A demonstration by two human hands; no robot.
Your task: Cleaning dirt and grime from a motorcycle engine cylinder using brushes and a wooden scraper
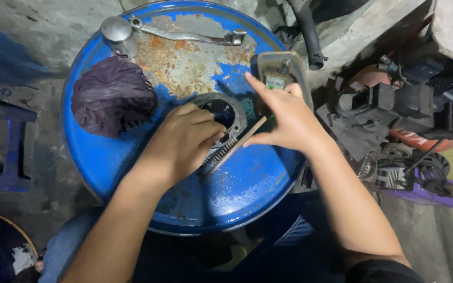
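Left hand (184, 141) gripping finned grey metal cylinder (225, 123) on rusty blue drum lid (132, 162); right hand (284, 118) pinching thin flat stick (237, 147). Nearby: dark purple rag (112, 97), chrome kick lever (179, 35), shallow metal tray (281, 71).

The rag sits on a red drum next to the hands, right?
Not quite. The head view shows the drum is blue, with rusty patches on top. The dark rag does sit on it, beside the left hand and right hand.
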